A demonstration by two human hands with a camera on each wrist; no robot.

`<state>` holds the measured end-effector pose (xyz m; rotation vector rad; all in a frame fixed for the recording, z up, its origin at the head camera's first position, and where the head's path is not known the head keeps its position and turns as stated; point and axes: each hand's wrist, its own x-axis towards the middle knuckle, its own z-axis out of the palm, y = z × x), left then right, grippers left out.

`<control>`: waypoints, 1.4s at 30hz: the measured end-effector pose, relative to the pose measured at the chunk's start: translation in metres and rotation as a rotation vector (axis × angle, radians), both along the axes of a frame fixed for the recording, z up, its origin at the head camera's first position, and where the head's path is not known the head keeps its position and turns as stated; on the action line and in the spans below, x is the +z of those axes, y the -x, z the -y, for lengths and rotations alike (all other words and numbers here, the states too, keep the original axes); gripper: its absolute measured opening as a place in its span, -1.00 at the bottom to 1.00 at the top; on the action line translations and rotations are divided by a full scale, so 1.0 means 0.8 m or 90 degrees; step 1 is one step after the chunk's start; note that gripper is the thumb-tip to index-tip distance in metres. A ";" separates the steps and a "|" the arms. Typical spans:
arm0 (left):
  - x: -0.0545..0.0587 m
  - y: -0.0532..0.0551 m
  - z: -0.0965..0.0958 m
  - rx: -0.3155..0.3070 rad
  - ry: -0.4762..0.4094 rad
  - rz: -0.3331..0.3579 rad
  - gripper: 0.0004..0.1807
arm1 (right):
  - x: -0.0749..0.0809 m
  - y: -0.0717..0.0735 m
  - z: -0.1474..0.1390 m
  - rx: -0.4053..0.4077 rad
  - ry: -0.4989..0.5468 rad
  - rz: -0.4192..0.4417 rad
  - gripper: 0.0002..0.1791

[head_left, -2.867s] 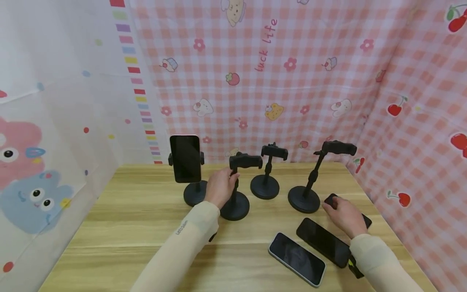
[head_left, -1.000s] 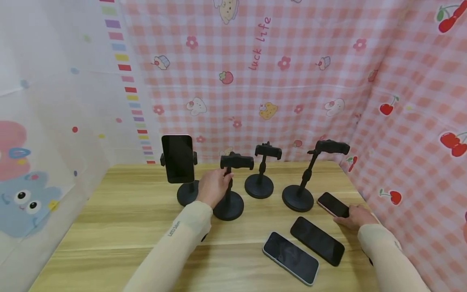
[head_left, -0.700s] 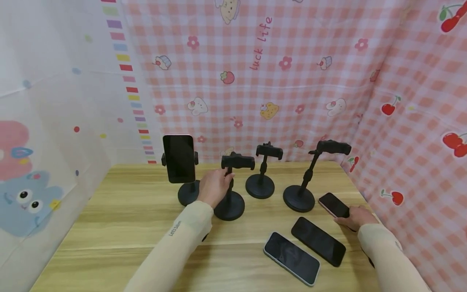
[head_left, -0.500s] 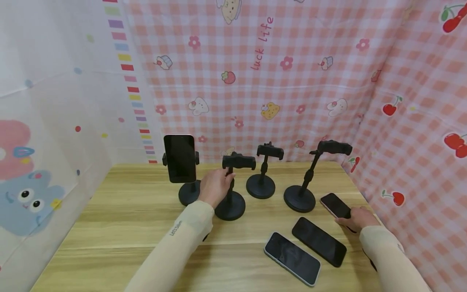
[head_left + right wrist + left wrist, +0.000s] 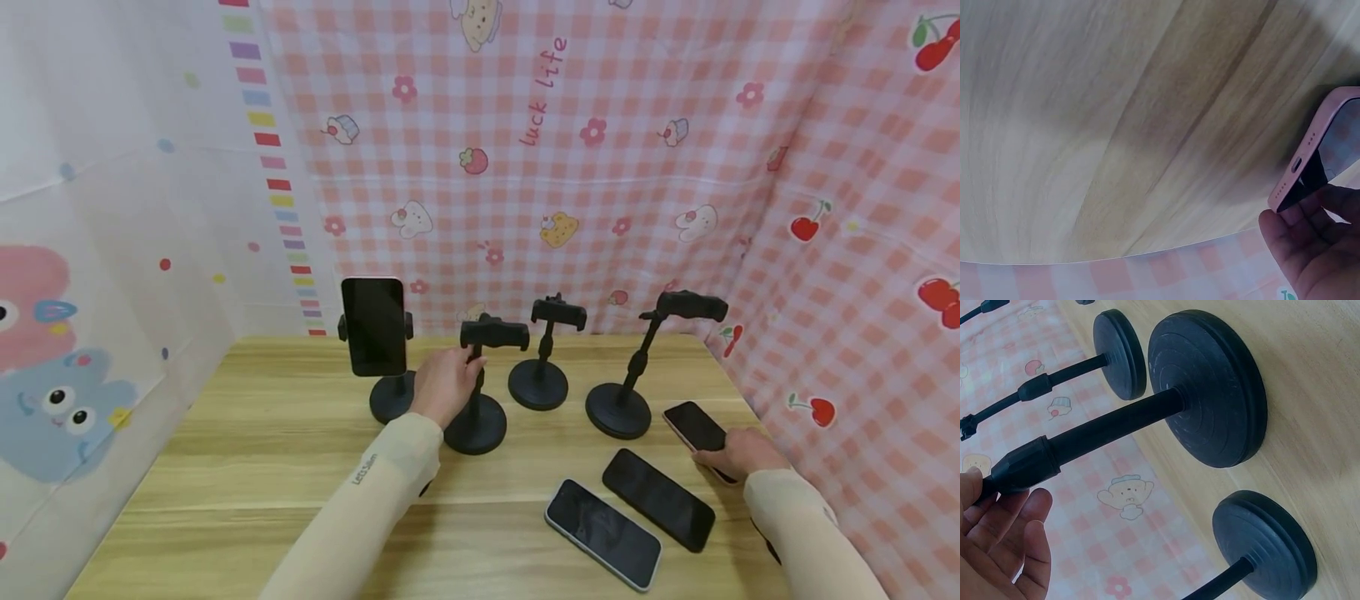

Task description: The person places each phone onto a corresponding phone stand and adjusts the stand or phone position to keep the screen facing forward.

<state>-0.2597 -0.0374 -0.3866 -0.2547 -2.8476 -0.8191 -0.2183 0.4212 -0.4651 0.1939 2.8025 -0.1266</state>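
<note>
My left hand (image 5: 444, 385) pinches the upper stem of a black phone stand (image 5: 476, 427), just under its clamp. In the left wrist view, thumb and fingers meet at the thin part above the collar (image 5: 1026, 464), and the stand's round base is flat on the table. At the far right, my right hand (image 5: 744, 454) grips the near end of a phone (image 5: 694, 425) lying screen up. The right wrist view shows this phone's pink case (image 5: 1310, 147) with its charging port, the thumb over the screen side and fingers at the edge.
A dark-cased phone (image 5: 658, 498) and a light-cased phone (image 5: 603, 533) lie on the wooden table (image 5: 247, 467). On the left, a stand holds an upright phone (image 5: 375, 327). Two stands, one behind (image 5: 538, 383) and one right (image 5: 619, 410), have unfilled clamps. Patterned cloth (image 5: 450, 192) hangs behind.
My right hand has slid from over the top of the pink-cased phone to its near right end, uncovering the screen. The left hand keeps its grip on the stem. The head view shifts slightly.
</note>
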 end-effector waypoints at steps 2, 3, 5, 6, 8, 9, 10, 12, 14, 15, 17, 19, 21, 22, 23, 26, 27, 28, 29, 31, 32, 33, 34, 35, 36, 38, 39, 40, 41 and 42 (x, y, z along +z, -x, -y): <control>0.000 0.000 0.000 -0.003 0.002 -0.002 -0.57 | 0.002 -0.001 0.001 -0.008 0.004 0.004 -0.04; 0.000 0.000 -0.001 -0.004 0.001 -0.002 -0.57 | 0.003 -0.002 0.001 -0.011 0.006 0.004 -0.04; 0.000 0.000 -0.001 -0.004 -0.003 0.000 -0.56 | 0.006 -0.002 0.002 -0.015 0.011 0.002 -0.03; 0.000 0.000 -0.001 -0.003 -0.004 0.000 -0.56 | 0.007 -0.003 0.003 -0.018 0.014 -0.001 -0.04; 0.000 0.000 0.000 -0.001 -0.007 0.000 -0.56 | 0.009 -0.003 0.004 -0.018 0.019 -0.008 -0.06; 0.000 0.000 0.000 0.000 -0.007 0.000 -0.57 | 0.010 -0.004 0.005 -0.019 0.021 -0.012 -0.07; 0.000 -0.001 0.000 0.000 -0.007 -0.001 -0.57 | 0.011 -0.005 0.006 -0.022 0.025 -0.014 -0.08; 0.000 -0.001 -0.001 0.000 -0.007 -0.003 -0.59 | 0.012 -0.007 0.007 -0.027 0.030 -0.018 -0.09; 0.000 -0.001 -0.001 -0.001 -0.008 -0.003 -0.60 | 0.014 -0.010 0.008 -0.030 0.035 -0.017 -0.07; 0.000 -0.001 -0.001 -0.001 -0.010 -0.002 -0.61 | 0.014 -0.011 0.009 -0.033 0.037 -0.016 -0.06; 0.000 -0.001 -0.001 -0.001 -0.014 -0.001 -0.61 | 0.014 -0.013 0.009 -0.037 0.042 -0.021 -0.03; 0.000 -0.001 -0.001 -0.002 -0.015 -0.004 -0.62 | 0.014 -0.015 0.009 -0.043 0.047 -0.028 0.01; -0.001 -0.001 -0.001 -0.003 -0.015 -0.009 -0.62 | 0.014 -0.018 0.011 -0.054 0.054 -0.038 0.02; -0.001 -0.001 -0.001 -0.004 -0.013 -0.012 -0.62 | 0.013 -0.020 0.012 -0.061 0.060 -0.045 0.02; -0.001 -0.001 -0.001 -0.005 -0.012 -0.014 -0.62 | 0.014 -0.022 0.013 -0.068 0.067 -0.051 0.00; -0.001 -0.001 0.000 -0.005 -0.006 -0.019 -0.62 | 0.013 -0.028 0.020 -0.091 0.090 -0.072 -0.05; -0.001 -0.001 0.001 -0.005 -0.005 -0.019 -0.62 | 0.013 -0.029 0.022 -0.099 0.099 -0.080 -0.08; -0.001 -0.001 0.001 -0.004 -0.005 -0.019 -0.61 | 0.013 -0.030 0.024 -0.102 0.105 -0.088 -0.10; -0.001 -0.001 0.001 -0.003 -0.005 -0.018 -0.61 | 0.013 -0.032 0.027 -0.105 0.110 -0.095 -0.13; -0.001 -0.001 0.001 -0.001 -0.006 -0.018 -0.59 | 0.014 -0.033 0.032 -0.109 0.117 -0.109 -0.19; -0.001 -0.001 0.001 -0.001 -0.008 -0.017 -0.59 | 0.013 -0.034 0.035 -0.109 0.119 -0.114 -0.21; -0.001 -0.001 0.001 -0.001 -0.009 -0.016 -0.60 | 0.013 -0.035 0.037 -0.109 0.123 -0.118 -0.23; -0.001 -0.001 0.001 -0.001 -0.009 -0.017 -0.60 | 0.014 -0.037 0.040 -0.108 0.125 -0.122 -0.25; -0.001 -0.001 0.001 -0.001 -0.009 -0.018 -0.61 | 0.013 -0.038 0.042 -0.107 0.127 -0.127 -0.27; -0.001 -0.001 0.001 -0.001 -0.010 -0.019 -0.61 | 0.013 -0.040 0.044 -0.104 0.130 -0.131 -0.28; -0.001 -0.001 0.001 -0.002 -0.012 -0.018 -0.64 | 0.013 -0.045 0.049 -0.101 0.133 -0.139 -0.30; -0.001 -0.001 0.000 -0.002 -0.012 -0.018 -0.65 | 0.013 -0.048 0.052 -0.101 0.136 -0.146 -0.31; -0.001 -0.001 0.000 -0.003 -0.013 -0.019 -0.66 | 0.014 -0.050 0.054 -0.099 0.138 -0.153 -0.31; -0.001 -0.001 0.000 -0.002 -0.014 -0.019 -0.66 | 0.015 -0.053 0.057 -0.097 0.139 -0.161 -0.31; -0.001 -0.001 0.000 -0.002 -0.014 -0.020 -0.66 | 0.015 -0.056 0.060 -0.097 0.141 -0.167 -0.31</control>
